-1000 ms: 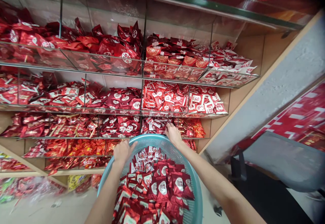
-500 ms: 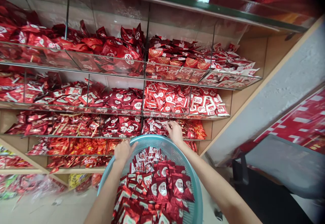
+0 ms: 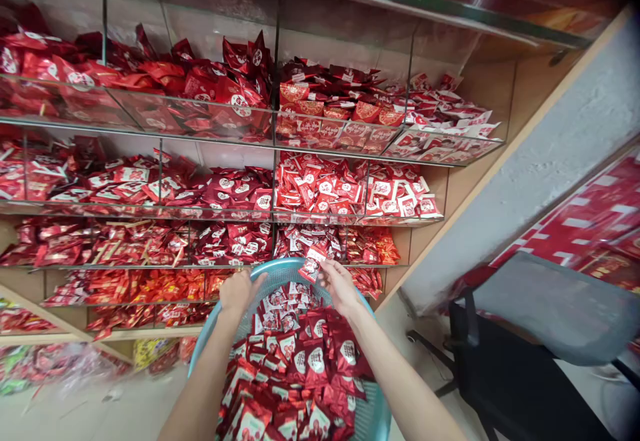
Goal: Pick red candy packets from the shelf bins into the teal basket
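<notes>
A round teal plastic basket (image 3: 383,407) is below me, filled with small red and dark red candy packets (image 3: 316,359). My left hand (image 3: 240,292) is closed over its far left rim, gripping it. Above the far part of the basket, my right hand (image 3: 341,285) pinches a small red-and-white candy packet (image 3: 313,264) between thumb and fingers. Just behind that hand is a shelf compartment of similar red-and-white packets (image 3: 290,239).
Glass-fronted shelves (image 3: 200,135) full of red packets rise ahead, with a green-edged glass shelf overhead. A black office chair (image 3: 525,387) stands at the right by a grey wall (image 3: 565,154). Clear plastic bags (image 3: 75,364) lie on the floor at the left.
My right hand has come back from the shelf compartment towards the basket, and a red-and-white candy packet now shows in its fingers. My left hand still grips the rim.
</notes>
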Demonstrator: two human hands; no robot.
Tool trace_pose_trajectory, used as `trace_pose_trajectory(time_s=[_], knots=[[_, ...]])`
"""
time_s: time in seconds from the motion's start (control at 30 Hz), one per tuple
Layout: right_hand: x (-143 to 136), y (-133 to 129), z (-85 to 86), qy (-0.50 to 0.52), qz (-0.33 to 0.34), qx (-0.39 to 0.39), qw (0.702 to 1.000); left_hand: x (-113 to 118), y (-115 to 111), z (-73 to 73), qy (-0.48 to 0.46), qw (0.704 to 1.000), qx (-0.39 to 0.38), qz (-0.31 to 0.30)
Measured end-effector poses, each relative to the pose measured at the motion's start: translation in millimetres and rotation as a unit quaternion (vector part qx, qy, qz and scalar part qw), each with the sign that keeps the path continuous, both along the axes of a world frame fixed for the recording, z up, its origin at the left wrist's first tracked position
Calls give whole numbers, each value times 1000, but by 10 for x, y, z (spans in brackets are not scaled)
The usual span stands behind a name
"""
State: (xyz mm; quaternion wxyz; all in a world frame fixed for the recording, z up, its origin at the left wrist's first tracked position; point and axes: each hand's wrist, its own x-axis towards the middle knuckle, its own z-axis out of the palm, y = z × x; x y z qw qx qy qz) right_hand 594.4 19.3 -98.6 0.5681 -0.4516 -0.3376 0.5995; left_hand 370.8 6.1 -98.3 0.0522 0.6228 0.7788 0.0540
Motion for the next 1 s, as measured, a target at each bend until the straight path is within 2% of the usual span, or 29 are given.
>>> trace_pose_trajectory(time_s=[0.07, 0.13, 0.27, 0.33, 0.5, 0.53, 0.6, 0.67, 0.73, 0.87, 1.0], knots=[[2, -21, -35, -73, 15, 37, 997, 4, 3, 3, 8, 1000, 11, 12], [6, -13, -62, -164, 55, 104, 979, 8, 5, 7, 9, 1000, 16, 20], [6, 62, -71, -306, 198, 215, 906, 12, 9, 13, -6, 1000, 10, 25], [-15, 110, -69, -390, 268, 254, 844, 13, 11, 11, -5, 1000, 8, 26], [-211, 196, -145, -572, 386, 317, 651, 6, 16, -15, 11, 1000, 11, 20], [-267, 194, -171, -597, 398, 314, 622, 2, 18, -23, 16, 1000, 11, 19], [-369, 164, -216, -635, 404, 306, 583, -8, 22, -35, 27, 999, 13, 21], [-433, 103, -236, -664, 378, 302, 570, -18, 29, -41, 34, 999, 14, 22], [-445, 32, -220, -673, 346, 305, 578, -29, 38, -39, 33, 999, 8, 20], [-345, -32, -109, -665, 265, 311, 625, -50, 56, -10, 33, 999, -1, 12], [-163, 105, -3, -668, 144, 296, 667, -65, 84, 37, 10, 999, -31, 8]])
